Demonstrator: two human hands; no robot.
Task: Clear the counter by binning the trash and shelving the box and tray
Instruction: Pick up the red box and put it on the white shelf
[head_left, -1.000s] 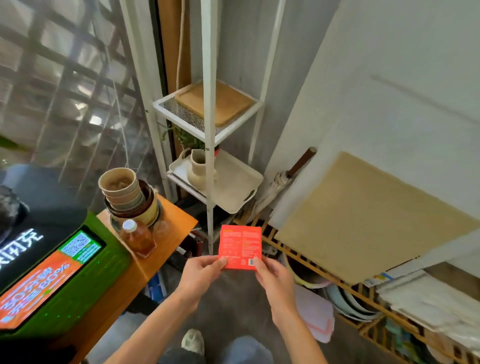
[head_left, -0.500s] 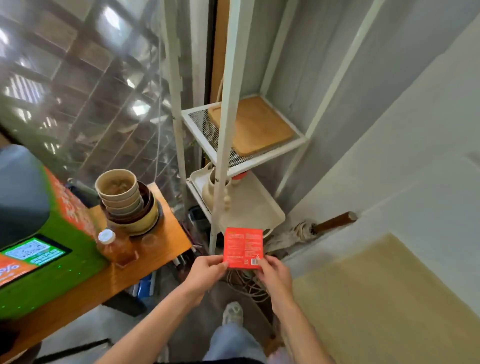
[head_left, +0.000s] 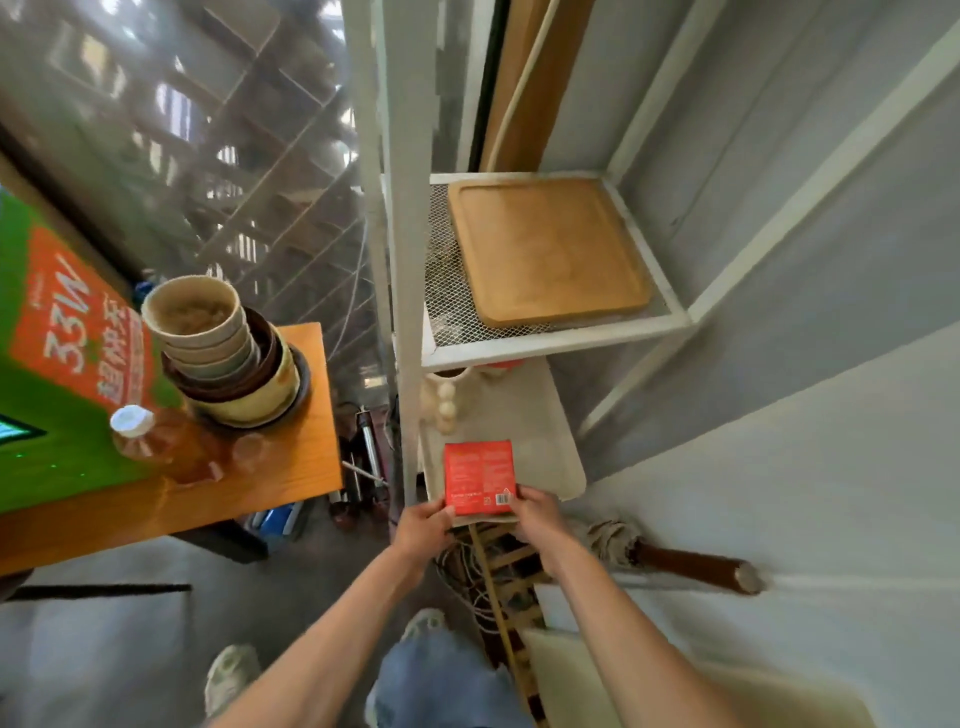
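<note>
A small red box (head_left: 480, 475) is held flat between my left hand (head_left: 423, 525) and my right hand (head_left: 535, 514), each gripping a near corner. The box hovers over the front part of a white tray (head_left: 545, 441) on the lower level of a white metal shelf rack (head_left: 561, 340). A wooden tray (head_left: 545, 249) lies on the mesh shelf above. A cream jug (head_left: 441, 400) stands on the white tray, partly hidden by the upper shelf.
To the left is an orange wooden counter (head_left: 249, 488) with a stack of bowls (head_left: 223, 353), a bottle of amber liquid (head_left: 161, 441) and a green and orange machine (head_left: 62, 353). An umbrella (head_left: 670, 556) lies on the floor at right, cables and a wooden rack below my hands.
My view has tilted down and moved closer to the rack. Both hands have carried the red box forward, from in front of the rack to over the lower white tray.
</note>
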